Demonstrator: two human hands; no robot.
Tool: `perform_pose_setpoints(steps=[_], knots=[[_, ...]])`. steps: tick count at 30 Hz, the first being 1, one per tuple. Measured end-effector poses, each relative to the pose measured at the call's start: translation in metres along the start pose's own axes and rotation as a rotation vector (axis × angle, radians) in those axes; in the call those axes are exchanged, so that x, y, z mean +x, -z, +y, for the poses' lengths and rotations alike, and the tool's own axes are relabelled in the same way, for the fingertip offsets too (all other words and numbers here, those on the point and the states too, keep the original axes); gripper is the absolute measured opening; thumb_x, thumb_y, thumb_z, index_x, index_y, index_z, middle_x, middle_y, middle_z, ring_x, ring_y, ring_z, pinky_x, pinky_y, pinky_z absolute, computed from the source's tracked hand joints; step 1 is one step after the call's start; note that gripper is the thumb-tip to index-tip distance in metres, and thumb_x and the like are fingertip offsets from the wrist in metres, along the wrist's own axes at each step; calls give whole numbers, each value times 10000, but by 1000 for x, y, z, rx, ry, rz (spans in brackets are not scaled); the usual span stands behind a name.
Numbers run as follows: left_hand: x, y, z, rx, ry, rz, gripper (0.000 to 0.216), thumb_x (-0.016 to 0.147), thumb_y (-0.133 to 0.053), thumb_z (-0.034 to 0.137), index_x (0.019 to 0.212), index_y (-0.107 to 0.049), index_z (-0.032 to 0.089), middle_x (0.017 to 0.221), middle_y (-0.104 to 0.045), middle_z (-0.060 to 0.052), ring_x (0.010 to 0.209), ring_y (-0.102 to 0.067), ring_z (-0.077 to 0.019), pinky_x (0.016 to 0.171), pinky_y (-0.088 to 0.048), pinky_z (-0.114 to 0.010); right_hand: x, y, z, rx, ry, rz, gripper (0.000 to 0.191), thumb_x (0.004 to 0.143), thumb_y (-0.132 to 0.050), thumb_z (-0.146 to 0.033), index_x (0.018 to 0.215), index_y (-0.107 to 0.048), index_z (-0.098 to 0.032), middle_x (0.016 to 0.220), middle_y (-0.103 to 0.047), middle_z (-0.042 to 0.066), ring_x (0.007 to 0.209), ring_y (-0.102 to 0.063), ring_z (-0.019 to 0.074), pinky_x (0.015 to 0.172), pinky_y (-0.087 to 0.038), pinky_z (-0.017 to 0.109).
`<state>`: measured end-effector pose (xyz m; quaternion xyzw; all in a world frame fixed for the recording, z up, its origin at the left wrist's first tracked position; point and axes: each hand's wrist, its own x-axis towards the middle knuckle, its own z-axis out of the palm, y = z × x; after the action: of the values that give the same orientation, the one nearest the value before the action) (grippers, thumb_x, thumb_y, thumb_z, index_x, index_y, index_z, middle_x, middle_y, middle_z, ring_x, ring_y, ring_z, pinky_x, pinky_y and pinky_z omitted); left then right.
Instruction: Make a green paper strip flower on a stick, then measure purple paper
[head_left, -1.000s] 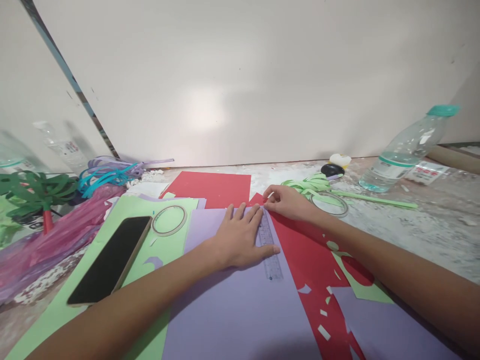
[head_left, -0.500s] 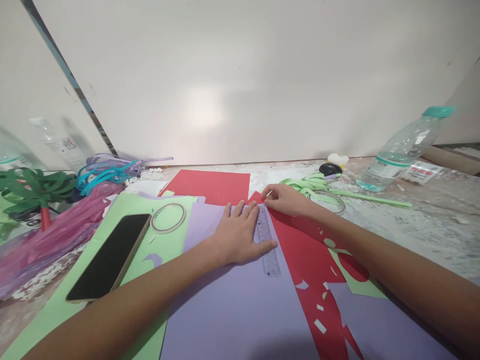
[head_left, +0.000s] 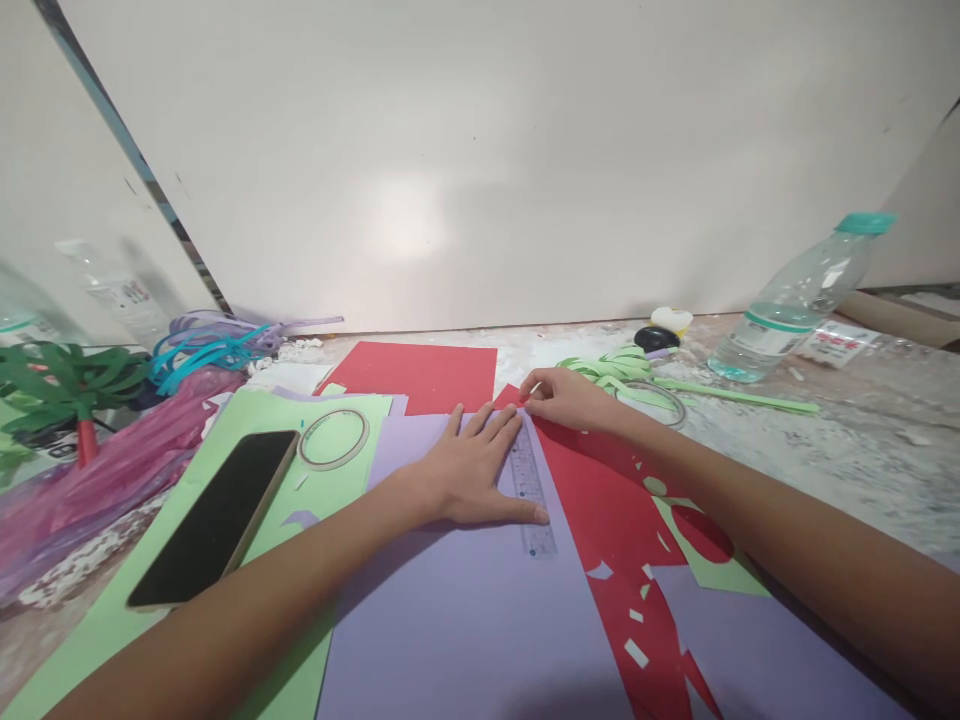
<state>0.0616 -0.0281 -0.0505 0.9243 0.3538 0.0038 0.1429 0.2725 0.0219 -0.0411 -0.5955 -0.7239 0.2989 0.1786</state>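
Observation:
My left hand (head_left: 472, 468) lies flat with fingers spread on a clear plastic ruler (head_left: 529, 492), pressing it onto a purple paper sheet (head_left: 465, 610). My right hand (head_left: 564, 398) is at the ruler's far end with its fingers pinched together, touching the edge of the purple sheet next to a red paper sheet (head_left: 607, 520). What the pinch holds is too small to make out. The ruler runs along the purple sheet's right edge.
A black phone (head_left: 214, 520) and a tape ring (head_left: 334, 438) lie on green paper (head_left: 247, 440) at left. Another red sheet (head_left: 416, 377) lies behind. Green paper strips (head_left: 622, 368), a second tape ring (head_left: 660, 400) and a plastic bottle (head_left: 795, 300) sit right. Pink plastic (head_left: 97, 480) and coloured strips (head_left: 202, 345) are far left.
Both hands stay in place on the ruler and paper. Only the view has drifted slightly.

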Motion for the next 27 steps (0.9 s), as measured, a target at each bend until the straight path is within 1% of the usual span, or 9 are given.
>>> perform_pose_setpoints(steps=[3,9,12,15,20,24,27], knots=[[0,-1,1,3,20,16,1071,737,-348,830,1530,-32,182,1600,-17,-91,1464,-6,-350,1148,-15,-616,1,-1,0,-3,-2,4,194,732,-585,-266,916,-611,-208,807,-674,31,477,-509,109,361,-324,214],[1,2,7,-9,65,27,1113,709,-276,876,1529,-75,149,1597,-71,-103,1465,-27,-345,1153,-24,-614,2,-1,0,-6,-5,0,199,739,-573,-255,928,-591,-196,811,-663,27,448,-490,96,324,-324,202],[2,1,7,-9,71,39,1108,707,-284,876,1529,-91,159,1595,-100,-99,1464,-33,-344,1153,-35,-613,1,-1,-1,-3,-4,-3,202,742,-571,-251,934,-587,-192,791,-648,22,442,-472,90,310,-318,193],[2,0,6,0,68,53,1086,715,-300,864,1530,-90,178,1596,-96,-93,1464,-49,-344,1151,-35,-616,0,0,-1,2,-6,-7,202,742,-567,-241,937,-584,-193,762,-628,11,443,-462,88,306,-318,185],[3,1,2,2,58,42,1060,724,-278,863,1530,-99,199,1594,-117,-90,1466,-42,-336,1150,-31,-617,-1,1,-3,7,-19,-8,207,740,-562,-227,944,-579,-197,738,-604,0,451,-453,88,305,-324,180],[3,4,2,1,59,33,1053,727,-261,865,1528,-116,198,1592,-137,-90,1466,-36,-335,1151,-27,-619,-1,2,-4,12,-28,-24,210,739,-567,-229,946,-576,-198,745,-610,2,451,-457,92,300,-323,186],[3,3,2,5,62,30,1061,728,-265,862,1528,-106,184,1595,-114,-92,1462,-35,-352,1144,-30,-636,0,3,-5,17,-35,-37,213,737,-571,-226,949,-574,-201,771,-627,7,458,-477,96,303,-333,190]])
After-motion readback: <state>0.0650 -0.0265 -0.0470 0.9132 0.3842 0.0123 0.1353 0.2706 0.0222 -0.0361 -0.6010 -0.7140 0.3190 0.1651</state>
